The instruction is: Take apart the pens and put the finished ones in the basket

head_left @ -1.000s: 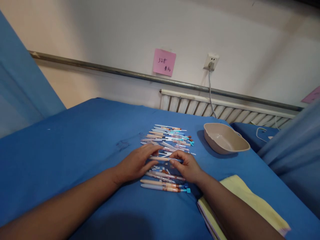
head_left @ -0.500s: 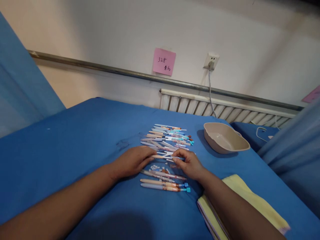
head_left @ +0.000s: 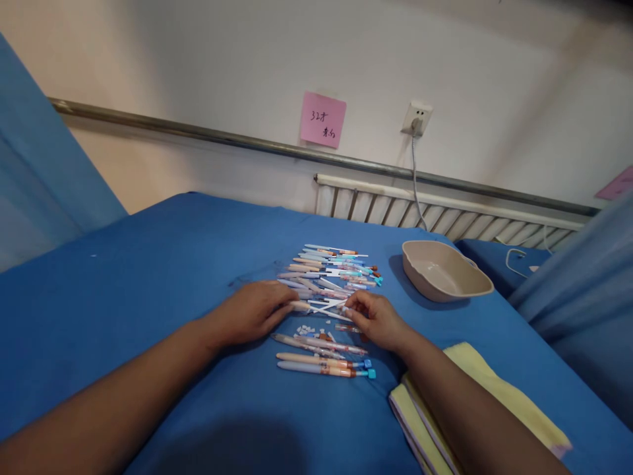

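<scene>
My left hand (head_left: 257, 311) is closed on a peach pen barrel (head_left: 300, 306), from whose right end a thin white stick like a refill points right. Facing it, my right hand (head_left: 376, 319) has thumb and fingertips pinched together by the white sticks (head_left: 326, 307); what they hold is too small to make out. Beyond both hands lie several pens and pen parts (head_left: 309, 268) in a row. Nearer me are small white bits (head_left: 305, 330), a few clear-barrelled pens (head_left: 326, 344), and two assembled pens, one peach (head_left: 309, 359) and one lavender (head_left: 301, 367), with blue tops.
A beige plastic basin (head_left: 440, 274) stands right of the pens on the blue sheet (head_left: 208, 257). Under my right forearm lies a folded yellow cloth (head_left: 484, 382). Behind are a radiator (head_left: 370, 201), a metal rail (head_left: 222, 136) and a socket (head_left: 417, 119) with a plugged cord.
The hands have drawn slightly apart. The pen between them has come open, and a white stick now shows out of the peach barrel, slanting down to the right.
</scene>
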Motion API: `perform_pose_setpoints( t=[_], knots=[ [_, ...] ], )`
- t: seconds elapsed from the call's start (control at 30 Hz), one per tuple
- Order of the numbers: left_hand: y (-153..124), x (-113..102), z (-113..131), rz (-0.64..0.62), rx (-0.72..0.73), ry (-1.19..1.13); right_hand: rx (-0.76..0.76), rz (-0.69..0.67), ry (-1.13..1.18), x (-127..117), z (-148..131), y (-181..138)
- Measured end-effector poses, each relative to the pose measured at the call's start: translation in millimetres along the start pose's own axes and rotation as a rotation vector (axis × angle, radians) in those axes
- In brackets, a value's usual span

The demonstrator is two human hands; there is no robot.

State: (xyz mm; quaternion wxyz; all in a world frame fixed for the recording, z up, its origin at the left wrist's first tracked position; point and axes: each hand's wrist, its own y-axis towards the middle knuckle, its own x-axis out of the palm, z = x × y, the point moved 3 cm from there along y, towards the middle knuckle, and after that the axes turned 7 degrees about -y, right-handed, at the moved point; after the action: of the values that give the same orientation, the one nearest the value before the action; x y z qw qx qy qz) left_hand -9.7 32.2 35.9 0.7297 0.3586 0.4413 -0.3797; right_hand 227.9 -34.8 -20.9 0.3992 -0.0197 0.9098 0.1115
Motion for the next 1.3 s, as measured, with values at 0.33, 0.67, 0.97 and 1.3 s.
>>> perform_pose_setpoints(
  t=[0.33, 0.67, 0.97, 1.3],
  knots=[
    [-4, -14, -14, -0.051, -0.044, 0.08, -0.076, 0.005, -0.167, -1, -3, 2],
    [-3, -5, -13, -0.053, -0.051, 0.018, -0.193, 0.046, -0.304, -5, -20, -3],
    [1, 11, -7, -0.029, -0.035, 0.028, -0.347, -0.203, -0.319, 11, -51, -15],
    [3, 24, 20, 0.011, 0.044, -0.197, -0.135, -0.138, 0.027, 14, -40, -11]
  ],
)
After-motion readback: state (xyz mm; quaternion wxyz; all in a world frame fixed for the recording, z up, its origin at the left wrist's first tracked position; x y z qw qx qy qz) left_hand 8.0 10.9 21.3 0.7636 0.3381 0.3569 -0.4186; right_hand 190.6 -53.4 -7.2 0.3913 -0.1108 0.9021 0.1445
